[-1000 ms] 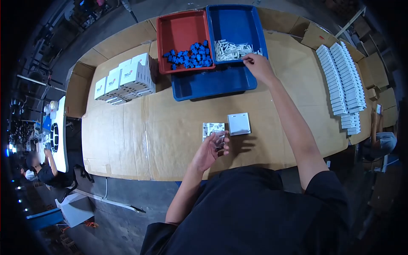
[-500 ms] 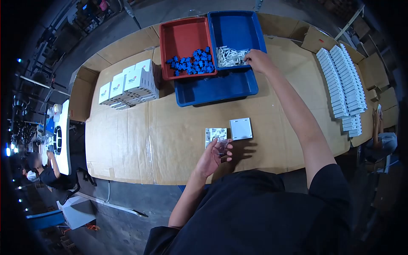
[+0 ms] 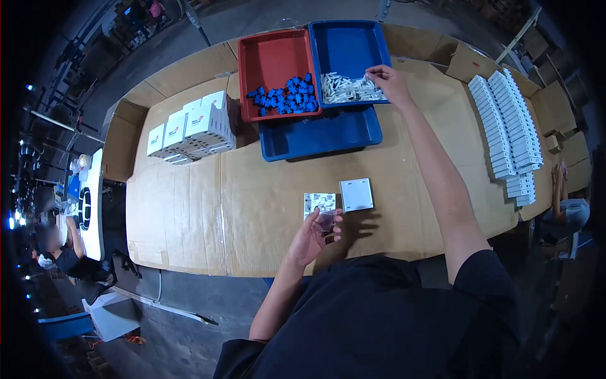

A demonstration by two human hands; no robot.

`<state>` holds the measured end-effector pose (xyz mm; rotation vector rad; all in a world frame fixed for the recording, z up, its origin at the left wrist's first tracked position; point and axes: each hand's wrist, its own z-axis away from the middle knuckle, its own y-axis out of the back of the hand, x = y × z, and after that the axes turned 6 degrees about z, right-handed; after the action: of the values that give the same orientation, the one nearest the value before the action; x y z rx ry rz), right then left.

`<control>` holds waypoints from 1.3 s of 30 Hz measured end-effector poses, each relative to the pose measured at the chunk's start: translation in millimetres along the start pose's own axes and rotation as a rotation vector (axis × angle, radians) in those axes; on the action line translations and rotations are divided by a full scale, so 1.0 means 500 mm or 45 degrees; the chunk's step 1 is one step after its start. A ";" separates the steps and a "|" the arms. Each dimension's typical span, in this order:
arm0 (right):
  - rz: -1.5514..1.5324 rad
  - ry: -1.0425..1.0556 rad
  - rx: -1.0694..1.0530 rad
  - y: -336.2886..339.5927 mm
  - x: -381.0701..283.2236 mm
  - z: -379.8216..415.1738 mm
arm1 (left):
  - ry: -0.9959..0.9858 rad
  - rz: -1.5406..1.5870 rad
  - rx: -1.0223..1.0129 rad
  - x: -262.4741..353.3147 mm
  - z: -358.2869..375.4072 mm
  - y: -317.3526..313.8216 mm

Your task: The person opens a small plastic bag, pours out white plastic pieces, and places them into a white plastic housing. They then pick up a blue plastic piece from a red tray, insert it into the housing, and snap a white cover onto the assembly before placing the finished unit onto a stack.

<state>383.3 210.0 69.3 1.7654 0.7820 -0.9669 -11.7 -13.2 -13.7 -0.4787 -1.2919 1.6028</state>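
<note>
My left hand (image 3: pixel 308 241) is closed around a small clear plastic bag (image 3: pixel 327 220), held low over the front of the table. Just beyond it lies a white square piece with a printed, patterned face (image 3: pixel 319 202), partly hidden by my fingers. To its right lies a flat white square cover (image 3: pixel 357 194) with small slots near its corners. My right hand (image 3: pixel 390 83) is over the right edge of the upper blue bin (image 3: pixel 348 47), its fingertips pinched on what looks like a small white plastic piece. Beneath them is a heap of white plastic pieces (image 3: pixel 344 88).
A red bin (image 3: pixel 274 54) holds blue plastic parts (image 3: pixel 293 95). Another blue bin (image 3: pixel 322 140) sits in front. White boxes (image 3: pixel 205 120) are stacked at left, and long rows of white pieces (image 3: pixel 505 123) at right. Cardboard walls edge the table. Other people work at both sides.
My right hand has risen slightly from the white pieces and moved a little to the right. The left hand keeps hold of the bag in nearly the same place.
</note>
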 end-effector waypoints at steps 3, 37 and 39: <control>-0.322 -0.081 0.012 0.012 -0.016 0.028 | -0.023 0.031 0.017 0.004 0.001 -0.012; 0.005 -0.006 -1.530 -0.130 -0.205 0.364 | -0.012 -0.034 0.115 0.001 0.000 -0.055; 0.017 0.019 -1.568 -0.136 -0.210 0.364 | -0.025 -0.060 0.112 0.001 0.001 -0.054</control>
<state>226.8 55.0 87.0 0.6879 1.0452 -0.2788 -0.5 -14.1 10.6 -0.3764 -1.2325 1.6212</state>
